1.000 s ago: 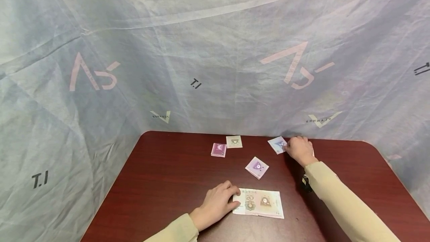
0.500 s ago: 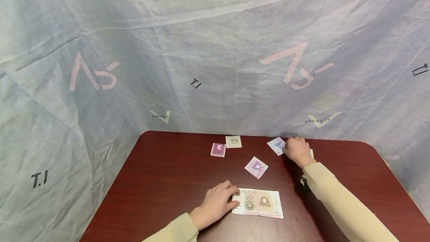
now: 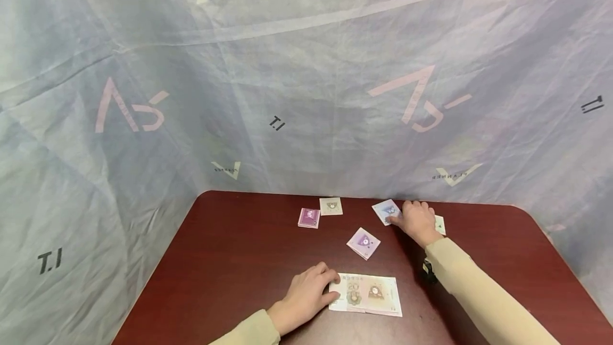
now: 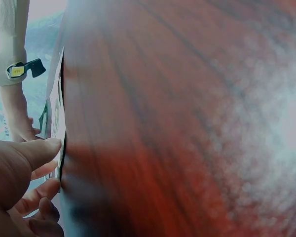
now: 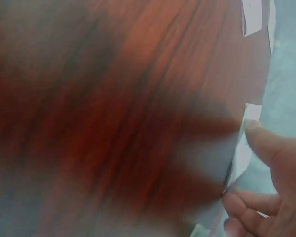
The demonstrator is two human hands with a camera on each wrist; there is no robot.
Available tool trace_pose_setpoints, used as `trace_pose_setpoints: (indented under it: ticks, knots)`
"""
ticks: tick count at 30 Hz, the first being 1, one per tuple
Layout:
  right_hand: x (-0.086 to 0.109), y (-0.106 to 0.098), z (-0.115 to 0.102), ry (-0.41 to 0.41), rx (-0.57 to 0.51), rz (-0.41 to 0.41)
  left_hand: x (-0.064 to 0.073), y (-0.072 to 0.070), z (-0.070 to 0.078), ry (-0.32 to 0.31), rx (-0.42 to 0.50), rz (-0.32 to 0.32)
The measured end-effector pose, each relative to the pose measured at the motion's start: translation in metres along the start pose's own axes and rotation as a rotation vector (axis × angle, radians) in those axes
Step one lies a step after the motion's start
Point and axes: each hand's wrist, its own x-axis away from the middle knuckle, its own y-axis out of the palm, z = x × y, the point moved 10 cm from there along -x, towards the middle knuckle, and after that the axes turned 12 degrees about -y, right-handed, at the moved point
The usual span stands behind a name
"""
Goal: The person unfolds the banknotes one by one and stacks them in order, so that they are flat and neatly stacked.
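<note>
Near the table's front lies a stack of flat banknotes (image 3: pixel 375 297), the top one pale brown and marked 20. My left hand (image 3: pixel 306 294) rests at its left end, thumb and fingertips touching the paper. At the back right, my right hand (image 3: pixel 417 222) holds a folded blue banknote (image 3: pixel 384 211) between thumb and fingers, low on the table; the hand covers its right part. In the right wrist view, the thumb and fingers sit at opposite ends of that note. A folded green banknote (image 3: pixel 440 225) lies just right of the hand, partly hidden.
A folded lilac banknote (image 3: pixel 364 243) lies mid-table. Farther back are a folded magenta banknote (image 3: pixel 309 218) and a folded beige banknote (image 3: pixel 331 206), side by side. Grey cloth (image 3: pixel 306 95) hangs behind the dark red table (image 3: pixel 230 260).
My right hand has slid slightly left with the blue banknote, uncovering more of the green one. The left hand has stayed on the stack. The head view has shifted a little.
</note>
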Motion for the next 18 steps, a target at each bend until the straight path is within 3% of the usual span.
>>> trace_pose_setpoints:
  ticks: [9,14,18]
  knots:
    - [-0.0059,-0.0009,-0.0018,0.022,-0.035,-0.061,-0.0005,-0.0021,0.0013,0.000,0.001,0.014]
    - [-0.0052,0.0005,0.0028,0.023,-0.081,-0.035,0.0010,-0.0013,0.0017,0.003,-0.001,0.012]
    - [-0.0053,-0.0010,0.0020,-0.026,-0.133,0.033,0.0014,-0.0013,0.0017,0.008,0.002,0.013]
